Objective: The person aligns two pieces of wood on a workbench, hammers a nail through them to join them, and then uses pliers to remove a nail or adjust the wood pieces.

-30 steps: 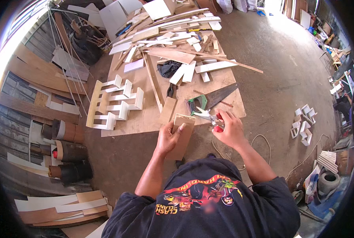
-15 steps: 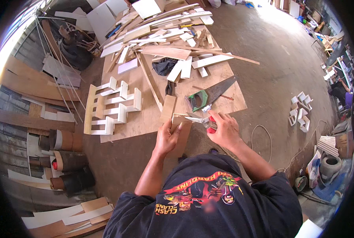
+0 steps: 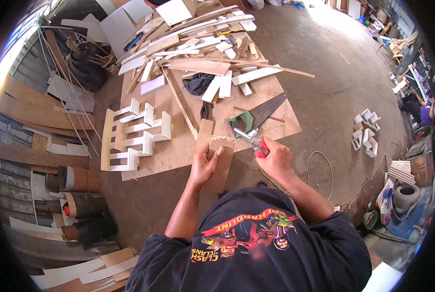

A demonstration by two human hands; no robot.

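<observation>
Left hand (image 3: 203, 165) clamped on wooden board (image 3: 222, 168), fingers partly hidden behind. Right hand (image 3: 276, 158) wrapped round red-handled snips (image 3: 254, 142); tips indistinct against green-handled saw (image 3: 267, 112).

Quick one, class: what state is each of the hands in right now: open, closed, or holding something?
Left hand: closed, holding a wooden board.
Right hand: closed, holding the red-handled cutters.

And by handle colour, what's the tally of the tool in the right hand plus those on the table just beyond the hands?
Red: 1, the metal-nosed tool in the right hand
Green: 1, the handsaw
Black: 1, the pliers-like tool
Total: 3
</observation>
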